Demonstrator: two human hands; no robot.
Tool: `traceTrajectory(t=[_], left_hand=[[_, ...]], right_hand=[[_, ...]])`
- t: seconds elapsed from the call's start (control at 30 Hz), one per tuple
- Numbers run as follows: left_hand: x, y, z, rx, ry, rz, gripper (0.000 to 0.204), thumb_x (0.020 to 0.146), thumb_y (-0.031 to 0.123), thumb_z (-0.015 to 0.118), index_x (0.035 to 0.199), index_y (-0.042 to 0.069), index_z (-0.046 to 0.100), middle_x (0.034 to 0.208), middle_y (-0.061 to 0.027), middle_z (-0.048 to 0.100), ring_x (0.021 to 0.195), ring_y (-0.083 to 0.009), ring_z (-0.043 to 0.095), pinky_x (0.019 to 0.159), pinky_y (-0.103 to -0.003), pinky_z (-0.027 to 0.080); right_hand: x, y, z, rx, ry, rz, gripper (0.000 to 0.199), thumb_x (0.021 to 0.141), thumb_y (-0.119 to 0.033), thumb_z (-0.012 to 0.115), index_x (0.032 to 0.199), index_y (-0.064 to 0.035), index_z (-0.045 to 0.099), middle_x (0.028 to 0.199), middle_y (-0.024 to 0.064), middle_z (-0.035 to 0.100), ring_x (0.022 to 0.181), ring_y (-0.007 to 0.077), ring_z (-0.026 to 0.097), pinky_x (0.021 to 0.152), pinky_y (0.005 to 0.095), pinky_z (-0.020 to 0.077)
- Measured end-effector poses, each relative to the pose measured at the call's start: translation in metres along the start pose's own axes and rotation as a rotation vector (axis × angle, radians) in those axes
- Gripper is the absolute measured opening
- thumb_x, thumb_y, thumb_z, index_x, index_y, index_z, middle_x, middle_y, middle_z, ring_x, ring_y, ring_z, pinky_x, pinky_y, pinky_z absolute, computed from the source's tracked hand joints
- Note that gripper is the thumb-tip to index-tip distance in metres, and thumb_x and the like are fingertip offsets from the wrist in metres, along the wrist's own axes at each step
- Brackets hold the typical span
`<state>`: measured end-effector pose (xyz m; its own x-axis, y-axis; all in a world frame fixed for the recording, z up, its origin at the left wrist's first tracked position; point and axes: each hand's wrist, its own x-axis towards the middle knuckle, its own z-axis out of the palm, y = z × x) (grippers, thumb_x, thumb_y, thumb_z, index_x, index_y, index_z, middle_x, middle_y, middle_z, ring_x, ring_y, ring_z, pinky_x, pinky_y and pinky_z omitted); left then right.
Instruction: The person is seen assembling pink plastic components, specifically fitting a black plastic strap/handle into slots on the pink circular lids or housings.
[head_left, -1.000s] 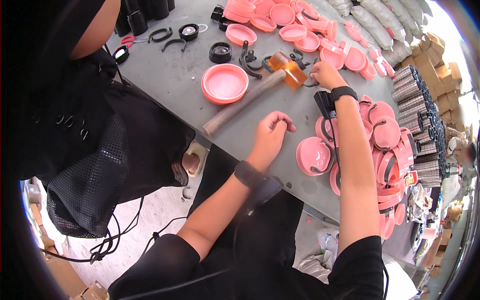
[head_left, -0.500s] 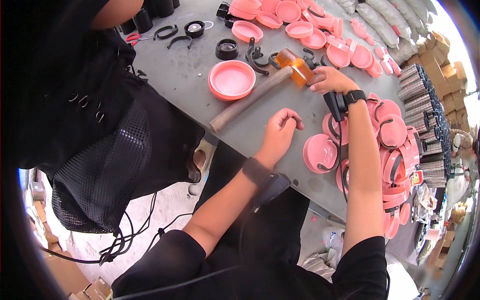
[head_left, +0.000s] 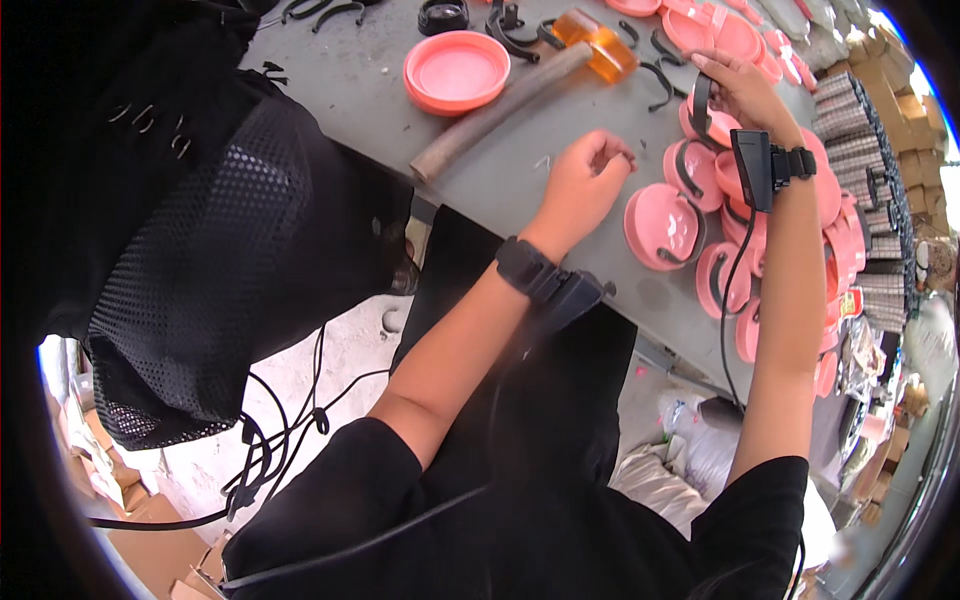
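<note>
My left hand (head_left: 585, 185) rests on the grey table (head_left: 350, 90) with its fingers curled in; nothing shows in it. My right hand (head_left: 742, 92) is further back and to the right, gripping a black curved handle strip (head_left: 699, 100) over a pink round lid (head_left: 712, 125). Both wrists wear black bands. Beside my left hand lies a pink lid with a black handle fitted (head_left: 665, 225), with more such lids (head_left: 722, 280) to its right. A mallet with a wooden shaft (head_left: 495, 108) and orange head (head_left: 598, 45) lies behind my left hand.
A pink bowl-like lid (head_left: 457, 72) sits left of the mallet. Loose black handle strips (head_left: 510, 22) lie at the back. Stacks of dark ribbed parts (head_left: 860, 150) line the right edge. A person in black mesh clothing (head_left: 230, 270) stands at the left.
My right hand has moved from the mallet's orange head toward the pink lids on the right and now holds a black handle strip. My left hand stays curled in place.
</note>
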<state>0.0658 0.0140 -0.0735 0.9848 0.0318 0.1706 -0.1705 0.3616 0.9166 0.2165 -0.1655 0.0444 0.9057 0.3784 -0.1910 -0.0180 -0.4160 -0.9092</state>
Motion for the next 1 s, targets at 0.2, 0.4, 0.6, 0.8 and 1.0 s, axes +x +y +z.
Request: traceTrajectory(t=[0.2,0.4,0.6,0.8,1.0], left_hand=[[0.020,0.021,-0.004,0.374,-0.067,0.030,0.018,0.081,0.012,0.052,0.093,-0.001,0.057,0.085,-0.0074,0.062,0.080,-0.0131,0.059,0.074,-0.025,0.046],[0.126,0.064,0.028,0.676,-0.265,0.221,0.040,0.080,0.030,0.057,0.108,0.001,0.053,0.104,-0.0138,0.058,0.093,-0.0225,0.058,0.078,-0.030,0.047],[0.240,0.036,0.070,1.047,-0.336,0.460,0.033,0.078,0.027,0.058,0.098,0.001,0.056,0.095,-0.0173,0.062,0.092,-0.0292,0.060,0.076,-0.033,0.048],[0.285,-0.015,0.114,1.655,-0.547,0.398,0.056,0.073,0.034,0.057,0.124,0.013,0.046,0.121,-0.0219,0.049,0.115,-0.0361,0.046,0.096,-0.047,0.036],[0.293,-0.065,0.115,1.816,-0.531,0.283,0.043,0.075,0.032,0.059,0.112,0.010,0.054,0.115,-0.0194,0.053,0.108,-0.0361,0.051,0.089,-0.046,0.043]], right_hand=[[-0.071,-0.026,0.023,-0.224,0.102,-0.053,0.029,0.086,-0.024,0.058,0.102,0.0008,0.057,0.092,0.0112,0.064,0.082,0.0156,0.062,0.076,0.0264,0.0500],[-0.159,-0.033,-0.004,-0.152,0.526,-0.169,0.023,0.088,-0.021,0.055,0.095,0.0006,0.056,0.073,0.0016,0.054,0.066,0.0082,0.053,0.065,0.0210,0.0437],[-0.215,0.002,0.044,0.355,0.895,-0.314,0.012,0.090,-0.017,0.050,0.089,-0.0050,0.051,0.081,0.0019,0.051,0.065,0.0070,0.046,0.058,0.0223,0.0385],[-0.251,0.039,0.069,0.569,0.868,-0.305,0.011,0.084,-0.010,0.057,0.079,-0.0025,0.051,0.090,0.0119,0.064,0.074,0.0097,0.056,0.072,0.0251,0.0451],[-0.255,0.039,0.089,0.874,0.752,-0.374,0.013,0.075,0.002,0.063,0.081,-0.0007,0.051,0.091,0.0177,0.065,0.089,0.0218,0.061,0.086,0.0349,0.0443]])
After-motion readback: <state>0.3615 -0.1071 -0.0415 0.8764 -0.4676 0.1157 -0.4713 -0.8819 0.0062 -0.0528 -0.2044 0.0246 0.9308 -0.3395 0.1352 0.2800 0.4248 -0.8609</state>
